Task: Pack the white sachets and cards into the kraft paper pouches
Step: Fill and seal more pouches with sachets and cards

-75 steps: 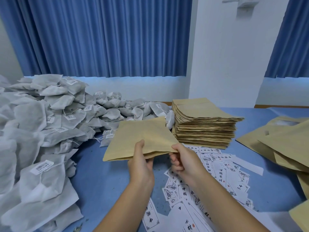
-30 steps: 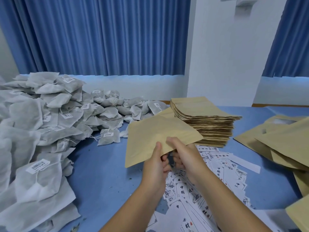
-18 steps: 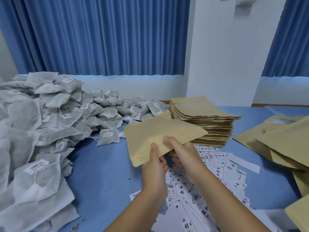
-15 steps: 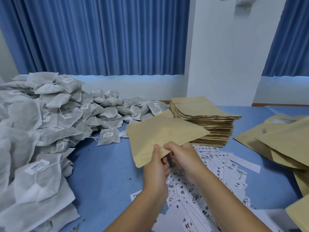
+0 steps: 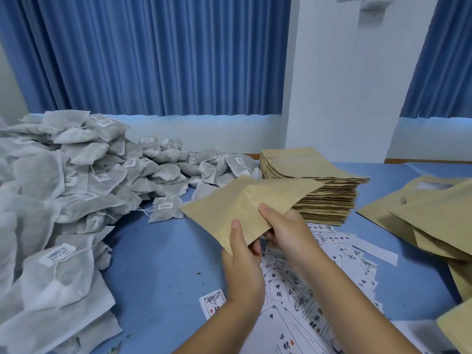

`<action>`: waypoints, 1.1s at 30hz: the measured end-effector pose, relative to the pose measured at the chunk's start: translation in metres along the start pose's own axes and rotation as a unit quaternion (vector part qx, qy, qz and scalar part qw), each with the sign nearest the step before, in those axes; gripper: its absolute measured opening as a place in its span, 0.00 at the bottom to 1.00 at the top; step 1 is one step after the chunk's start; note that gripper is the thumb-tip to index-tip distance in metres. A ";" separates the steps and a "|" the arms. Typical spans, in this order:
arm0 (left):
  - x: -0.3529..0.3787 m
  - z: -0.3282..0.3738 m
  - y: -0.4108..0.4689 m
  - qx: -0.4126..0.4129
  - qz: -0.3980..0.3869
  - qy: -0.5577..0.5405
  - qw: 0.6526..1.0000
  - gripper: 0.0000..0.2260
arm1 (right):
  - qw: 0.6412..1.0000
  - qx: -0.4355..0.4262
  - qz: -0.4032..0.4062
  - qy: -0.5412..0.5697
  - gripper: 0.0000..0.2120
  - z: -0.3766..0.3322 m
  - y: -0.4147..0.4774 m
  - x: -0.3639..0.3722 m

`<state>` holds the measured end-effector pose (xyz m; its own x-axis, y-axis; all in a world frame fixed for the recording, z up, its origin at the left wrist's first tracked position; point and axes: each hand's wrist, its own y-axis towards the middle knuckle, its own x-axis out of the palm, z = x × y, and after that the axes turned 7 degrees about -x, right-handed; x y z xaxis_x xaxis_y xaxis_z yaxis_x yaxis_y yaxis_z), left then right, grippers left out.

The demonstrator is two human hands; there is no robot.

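I hold one kraft paper pouch [image 5: 245, 200] flat in the air above the blue table [image 5: 158, 264]. My left hand [image 5: 242, 261] pinches its near corner, thumb on top. My right hand [image 5: 286, 228] grips the near edge just to the right, thumb on top and fingers underneath. A big heap of white sachets [image 5: 63, 180] with small labels fills the left side. Printed cards [image 5: 293, 284] lie scattered below my hands. A tall stack of empty kraft pouches [image 5: 311, 182] stands behind the held one.
More kraft pouches [image 5: 434, 218] lie overlapping at the right edge of the table. A single white sachet [image 5: 164, 209] lies apart near the held pouch. Blue curtains [image 5: 153, 54] and a white pillar [image 5: 344, 77] stand behind the table.
The pouch has been turned and shifted right, toward the stack. My hands have closed in together on its near corner, and the pouch now lies a little lower and flatter.
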<state>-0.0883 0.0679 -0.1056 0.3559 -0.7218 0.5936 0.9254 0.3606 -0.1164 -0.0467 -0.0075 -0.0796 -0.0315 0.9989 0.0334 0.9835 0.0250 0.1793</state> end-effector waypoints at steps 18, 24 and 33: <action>-0.002 -0.002 0.011 0.005 -0.171 0.238 0.956 0.17 | 0.968 -0.138 0.201 0.053 0.13 -0.026 0.016 -0.067; 0.000 -0.006 0.023 -0.012 -0.144 0.257 0.956 0.15 | 0.936 -0.160 0.213 0.231 0.20 -0.028 0.026 -0.114; -0.008 0.005 0.048 -0.040 -0.055 0.221 0.973 0.18 | 0.948 -0.090 0.136 -0.273 0.26 0.009 0.062 -0.088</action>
<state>-0.0475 0.0938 -0.1123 0.2586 -0.9432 0.2086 0.9620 0.2320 -0.1438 0.0185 -0.0931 -0.0802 0.3642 0.8402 -0.4018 0.8939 -0.1944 0.4039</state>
